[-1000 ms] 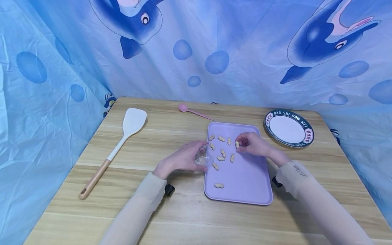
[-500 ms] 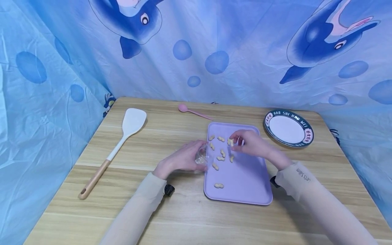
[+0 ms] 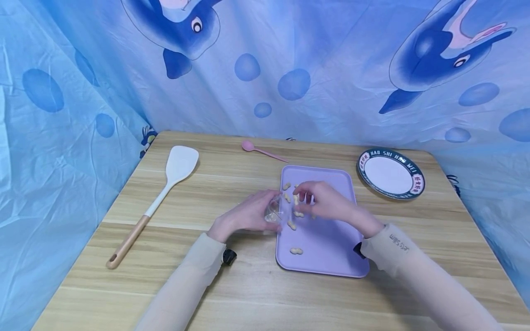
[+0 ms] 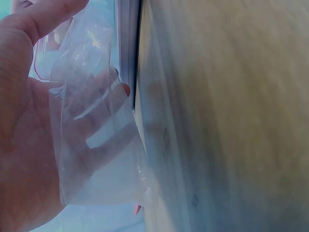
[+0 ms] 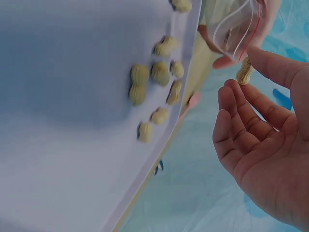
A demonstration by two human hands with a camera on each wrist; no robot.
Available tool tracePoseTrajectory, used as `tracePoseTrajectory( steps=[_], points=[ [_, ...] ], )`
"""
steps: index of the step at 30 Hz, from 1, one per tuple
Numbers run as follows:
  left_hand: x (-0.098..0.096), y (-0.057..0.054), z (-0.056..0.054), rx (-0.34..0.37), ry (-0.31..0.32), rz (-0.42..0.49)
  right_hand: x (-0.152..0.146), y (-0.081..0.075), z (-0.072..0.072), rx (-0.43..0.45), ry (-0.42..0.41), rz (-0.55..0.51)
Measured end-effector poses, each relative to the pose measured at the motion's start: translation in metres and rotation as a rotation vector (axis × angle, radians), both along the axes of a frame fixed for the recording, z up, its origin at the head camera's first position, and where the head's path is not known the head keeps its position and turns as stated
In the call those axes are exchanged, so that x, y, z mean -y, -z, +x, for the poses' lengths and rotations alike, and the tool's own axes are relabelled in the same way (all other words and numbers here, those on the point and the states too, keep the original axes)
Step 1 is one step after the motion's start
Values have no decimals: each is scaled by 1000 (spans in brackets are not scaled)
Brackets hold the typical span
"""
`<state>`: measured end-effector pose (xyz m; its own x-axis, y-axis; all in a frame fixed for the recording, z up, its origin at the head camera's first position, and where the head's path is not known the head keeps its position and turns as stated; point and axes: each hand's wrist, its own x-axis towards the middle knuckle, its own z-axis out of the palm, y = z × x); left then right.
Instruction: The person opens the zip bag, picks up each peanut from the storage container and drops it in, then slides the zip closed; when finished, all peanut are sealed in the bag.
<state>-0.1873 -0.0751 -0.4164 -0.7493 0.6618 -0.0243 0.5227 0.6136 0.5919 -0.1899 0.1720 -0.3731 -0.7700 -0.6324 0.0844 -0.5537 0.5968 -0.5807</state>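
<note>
My left hand (image 3: pixel 250 214) holds a clear zip bag (image 4: pixel 96 145) by the tray's left edge, thumb on one side and fingers on the other. A red line runs along the bag's mouth in the right wrist view. Between the thumb and fingertips of my right hand (image 3: pixel 327 202) is a peanut (image 5: pixel 245 71), raised above the purple tray (image 3: pixel 327 250) and close to the bag's mouth. Several unshelled peanuts (image 5: pixel 138 84) lie on the tray, mostly along its left side. One peanut (image 3: pixel 296 251) sits apart toward the front. My right hand hides some of them in the head view.
A white spatula (image 3: pixel 180 165) with a wooden handle lies on the table's left side. Behind the tray is a pink spoon (image 3: pixel 248 146). A green-rimmed plate (image 3: pixel 389 174) stands at the back right. Blue dolphin-print cloth (image 3: pixel 265 82) hangs behind the table (image 3: pixel 232 294).
My right hand has moved left across the tray with the peanut pinched in it, toward the bag. The left hand and the bag have stayed in place.
</note>
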Motion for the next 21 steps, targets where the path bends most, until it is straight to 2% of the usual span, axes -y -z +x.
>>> tracePoseTrajectory(
  steps=[6, 21],
  points=[
    [0, 0, 1, 4, 3, 5, 11, 8, 3, 3, -38, -10],
    [0, 1, 1, -7, 9, -6, 21, 10, 10, 3, -15, -5]
  ],
)
